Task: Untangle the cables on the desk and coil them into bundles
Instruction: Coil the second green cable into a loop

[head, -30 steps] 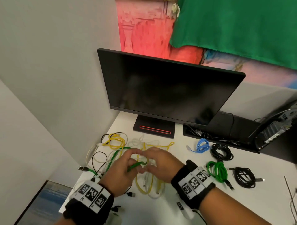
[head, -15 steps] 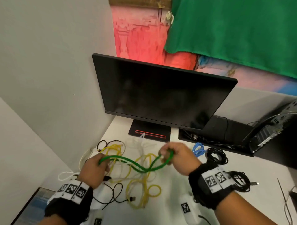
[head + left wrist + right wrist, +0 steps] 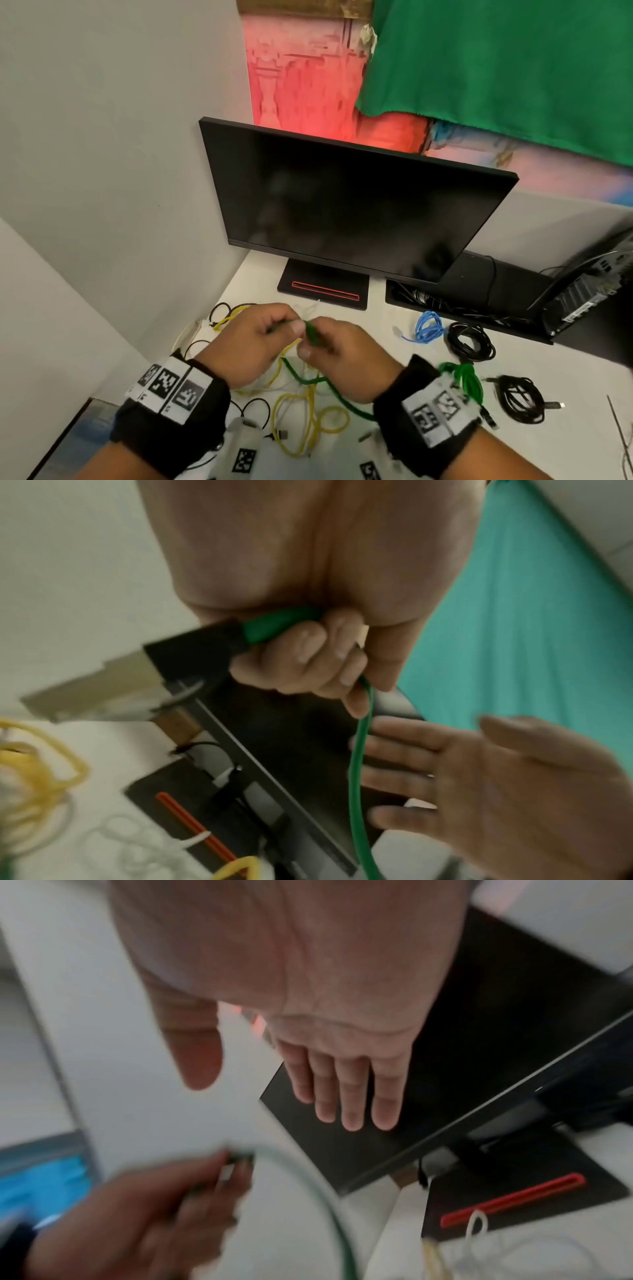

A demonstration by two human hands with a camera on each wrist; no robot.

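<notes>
A dark monitor (image 3: 346, 202) stands at the back of the white desk (image 3: 428, 442). Above the desk the left hand (image 3: 250, 346) curls its fingers around the green cable (image 3: 310, 378), which trails down over the yellow cable tangle (image 3: 308, 411). The right hand (image 3: 346, 359) hovers beside it, fingers straight and spread, gripping nothing.

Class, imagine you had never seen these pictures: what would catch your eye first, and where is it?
Two hands meet above the desk's front, the left hand gripping a green cable while the right hand is spread flat beside it. Beneath them sprawls a yellow cable tangle. A big dark monitor stands behind, below a bright green cloth.
</notes>
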